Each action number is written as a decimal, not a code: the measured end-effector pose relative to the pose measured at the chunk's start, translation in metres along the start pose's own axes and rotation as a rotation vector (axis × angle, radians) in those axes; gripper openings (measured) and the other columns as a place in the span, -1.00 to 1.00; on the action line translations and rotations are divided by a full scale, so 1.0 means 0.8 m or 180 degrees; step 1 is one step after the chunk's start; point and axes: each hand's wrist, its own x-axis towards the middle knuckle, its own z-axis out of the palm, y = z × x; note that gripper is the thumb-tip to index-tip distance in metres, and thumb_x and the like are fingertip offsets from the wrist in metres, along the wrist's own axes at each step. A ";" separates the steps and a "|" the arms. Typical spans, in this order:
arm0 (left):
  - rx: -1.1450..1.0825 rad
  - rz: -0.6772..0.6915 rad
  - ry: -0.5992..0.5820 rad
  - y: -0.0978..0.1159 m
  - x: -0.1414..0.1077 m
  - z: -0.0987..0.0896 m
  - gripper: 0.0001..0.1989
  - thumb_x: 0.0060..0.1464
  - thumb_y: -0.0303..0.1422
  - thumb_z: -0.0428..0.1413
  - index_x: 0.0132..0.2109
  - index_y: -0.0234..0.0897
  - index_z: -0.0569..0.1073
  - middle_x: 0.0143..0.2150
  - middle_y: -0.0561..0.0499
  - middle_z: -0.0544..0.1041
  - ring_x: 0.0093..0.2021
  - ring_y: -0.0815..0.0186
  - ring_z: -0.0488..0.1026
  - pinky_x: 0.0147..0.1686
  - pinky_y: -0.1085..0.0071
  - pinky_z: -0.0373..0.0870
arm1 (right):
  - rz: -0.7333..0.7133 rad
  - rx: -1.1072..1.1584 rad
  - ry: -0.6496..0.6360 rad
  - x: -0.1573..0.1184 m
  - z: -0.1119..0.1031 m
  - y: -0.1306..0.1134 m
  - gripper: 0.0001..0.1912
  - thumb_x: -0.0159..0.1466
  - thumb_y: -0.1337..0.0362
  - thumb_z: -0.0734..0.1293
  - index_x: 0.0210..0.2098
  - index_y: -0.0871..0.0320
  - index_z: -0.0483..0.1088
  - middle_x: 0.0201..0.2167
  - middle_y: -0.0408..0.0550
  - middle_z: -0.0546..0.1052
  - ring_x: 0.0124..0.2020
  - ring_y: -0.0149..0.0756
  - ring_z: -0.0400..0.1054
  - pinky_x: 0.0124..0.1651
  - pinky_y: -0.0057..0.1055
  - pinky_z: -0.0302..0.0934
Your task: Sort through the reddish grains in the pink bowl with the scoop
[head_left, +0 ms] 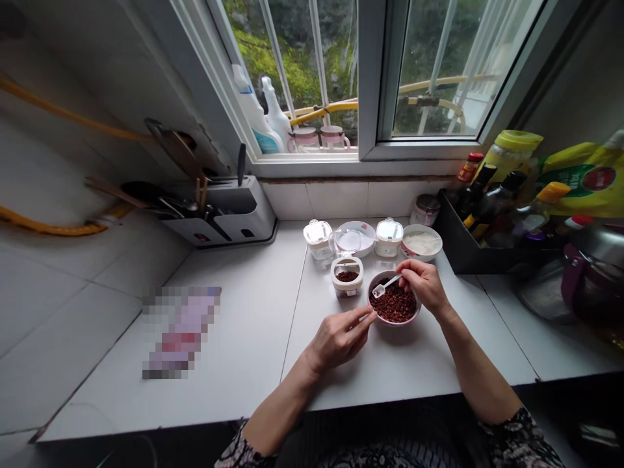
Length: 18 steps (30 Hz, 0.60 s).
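Note:
A pink-rimmed bowl (392, 300) is heaped with a reddish-brown dried spice, perhaps peppercorns. My right hand (424, 285) is shut on a small white plastic spoon (385, 286), whose scoop rests over the spice. My left hand (338, 338) is beside the bowl's near-left rim, pinching a thin pale stick (363, 317) that points towards the bowl. Its far end is too small to make out. Just left of the bowl stands a small clear jar (347, 281) with a cream rim, holding some of the same spice.
Behind the bowl stand two lidded white-capped jars (318, 239), a white dish (355, 237) and a bowl of white paste (422, 242). A black tray of bottles (487, 227) lies right, a knife block (219, 211) left, and a blurred package (182, 331) on the counter.

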 end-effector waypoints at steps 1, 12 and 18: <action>-0.0003 0.0005 0.0000 0.000 0.000 0.000 -0.59 0.26 -0.54 -0.02 0.22 -0.30 0.34 -0.01 -0.21 0.58 -0.11 0.25 0.61 -0.17 0.39 0.61 | -0.0005 -0.0012 0.0004 0.000 0.000 0.001 -0.81 0.09 0.19 0.26 -0.48 0.16 0.44 -0.68 -0.18 0.41 -0.64 -0.43 0.23 -0.54 -0.47 0.15; -0.0019 0.0048 0.0136 0.000 0.001 0.002 -0.68 0.25 -0.55 0.01 0.12 -0.36 0.41 -0.04 -0.21 0.59 -0.12 0.26 0.61 -0.21 0.41 0.61 | 0.0151 0.0305 0.0133 0.008 0.003 -0.002 -0.81 0.06 0.16 0.31 -0.46 0.16 0.43 -0.67 -0.18 0.43 -0.67 -0.44 0.22 -0.55 -0.47 0.15; -0.0005 0.0046 0.0130 0.000 0.002 0.001 -0.68 0.25 -0.54 0.00 0.12 -0.36 0.41 -0.04 -0.21 0.59 -0.12 0.26 0.61 -0.21 0.42 0.60 | -0.0329 0.0210 0.0283 0.003 0.035 -0.016 -0.78 0.22 0.13 0.28 -0.28 0.15 0.43 -0.50 -0.10 0.55 -0.60 -0.40 0.30 -0.45 -0.41 0.25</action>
